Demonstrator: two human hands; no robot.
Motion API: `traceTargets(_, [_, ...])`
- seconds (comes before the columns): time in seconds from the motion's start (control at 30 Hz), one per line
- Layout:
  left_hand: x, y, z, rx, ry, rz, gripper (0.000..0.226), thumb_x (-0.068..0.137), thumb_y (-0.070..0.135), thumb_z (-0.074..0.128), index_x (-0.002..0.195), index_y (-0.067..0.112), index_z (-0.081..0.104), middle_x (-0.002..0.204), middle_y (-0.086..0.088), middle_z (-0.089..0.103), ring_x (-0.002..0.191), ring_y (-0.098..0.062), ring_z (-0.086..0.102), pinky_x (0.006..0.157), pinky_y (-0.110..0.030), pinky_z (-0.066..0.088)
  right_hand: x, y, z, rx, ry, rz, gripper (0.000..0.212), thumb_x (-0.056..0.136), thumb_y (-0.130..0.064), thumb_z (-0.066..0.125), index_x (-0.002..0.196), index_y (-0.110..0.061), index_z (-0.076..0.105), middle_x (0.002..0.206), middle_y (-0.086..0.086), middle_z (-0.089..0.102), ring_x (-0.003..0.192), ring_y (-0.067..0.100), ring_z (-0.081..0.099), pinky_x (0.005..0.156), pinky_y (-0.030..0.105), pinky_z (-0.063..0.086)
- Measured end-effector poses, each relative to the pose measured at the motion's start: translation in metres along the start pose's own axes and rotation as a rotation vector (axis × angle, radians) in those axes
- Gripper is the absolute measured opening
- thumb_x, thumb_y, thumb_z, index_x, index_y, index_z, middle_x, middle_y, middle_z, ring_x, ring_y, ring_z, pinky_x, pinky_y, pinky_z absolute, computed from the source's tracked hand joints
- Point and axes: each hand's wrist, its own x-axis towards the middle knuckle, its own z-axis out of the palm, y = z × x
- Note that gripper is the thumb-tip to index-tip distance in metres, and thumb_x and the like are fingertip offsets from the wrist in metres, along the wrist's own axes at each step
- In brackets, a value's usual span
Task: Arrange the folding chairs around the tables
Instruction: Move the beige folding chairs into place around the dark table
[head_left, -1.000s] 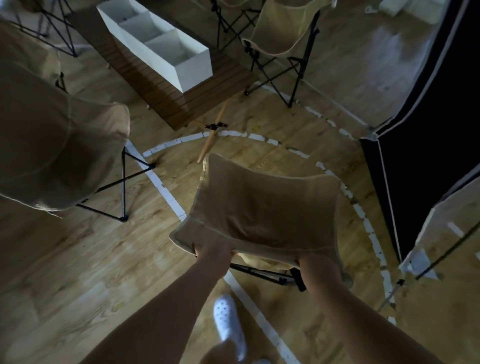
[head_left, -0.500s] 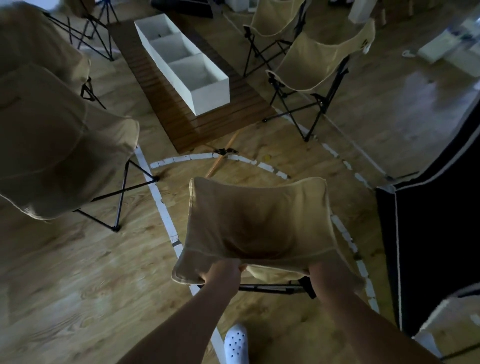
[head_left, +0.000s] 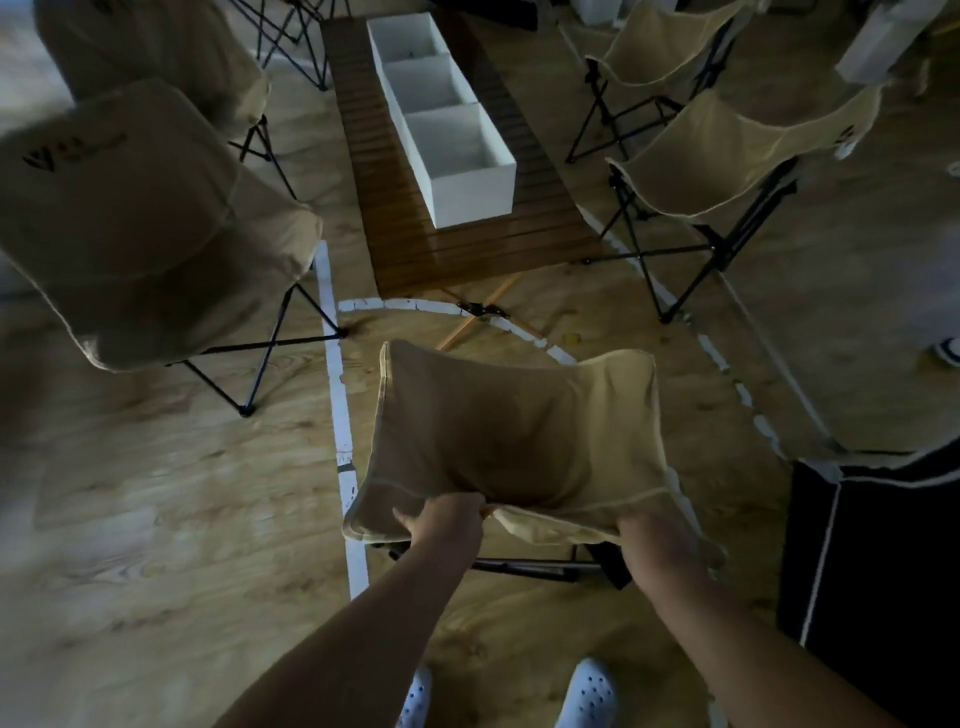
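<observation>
A dim indoor hall, by the look of it a sports court put to use as a seating area; pale wood-grain flooring (head_left: 156, 519) is crossed by white painted lines (head_left: 340, 415), one straight, one curved. At far centre a low slatted wooden table (head_left: 415, 249) carries a white divided box (head_left: 452, 140); beige canvas folding chairs (head_left: 145, 223) on black frames stand left and right of it; a black, white-edged panel (head_left: 883, 545) stands near right.

I am logging colours: beige chair (head_left: 519, 441) near; white box (head_left: 470, 189) on brown slatted table (head_left: 410, 244) far; white tape (head_left: 340, 415) lining wood-grain floor (head_left: 156, 519).

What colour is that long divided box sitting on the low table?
The box is white, clearest in the head view.
</observation>
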Motion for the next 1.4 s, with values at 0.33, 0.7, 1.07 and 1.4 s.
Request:
traceTargets(0.33, [0.029,0.073,0.036,-0.142,0.070,-0.045,0.033,0.099,0.022,0.039,0.112,0.035,0.066,0.116,-0.001,0.066,0.119,-0.027,0.052,0.111,-0.070,0.009,0.068,0.075,-0.030,-0.147,0.028,-0.175,0.023,0.099,-0.018,0.043,0.102,-0.017,0.066,0.101,0.002,0.065,0.093,0.021,0.064,0.080,0.032,0.051])
traceTargets(0.7, [0.048,0.070,0.029,-0.052,0.173,0.042,0.030,0.101,0.021,0.038,0.104,0.029,0.067,0.109,-0.002,0.066,0.118,-0.027,0.047,0.108,-0.074,0.006,0.082,0.072,-0.031,-0.267,0.070,-0.219,0.025,0.098,-0.012,0.044,0.107,-0.018,0.066,0.105,0.004,0.066,0.097,0.024,0.065,0.078,0.034,0.053])
traceTargets(1.07, [0.051,0.075,0.033,-0.148,0.161,0.071,0.029,0.099,0.018,0.038,0.106,0.025,0.066,0.109,-0.005,0.067,0.115,-0.029,0.052,0.110,-0.070,0.014,0.094,0.073,-0.046,-0.242,0.068,-0.152,0.023,0.099,-0.013,0.043,0.108,-0.015,0.063,0.097,0.002,0.063,0.089,0.020,0.064,0.069,0.029,0.048])
traceTargets(1.4, [0.063,0.072,0.035,-0.072,0.092,0.137,0.039,0.096,0.055,0.043,0.122,0.029,0.054,0.119,-0.002,0.063,0.120,-0.028,0.051,0.105,-0.060,0.030,0.081,0.064,-0.051,-0.218,-0.004,-0.198,0.020,0.100,-0.024,0.043,0.116,-0.021,0.054,0.117,0.001,0.061,0.105,0.024,0.059,0.085,0.036,0.042])
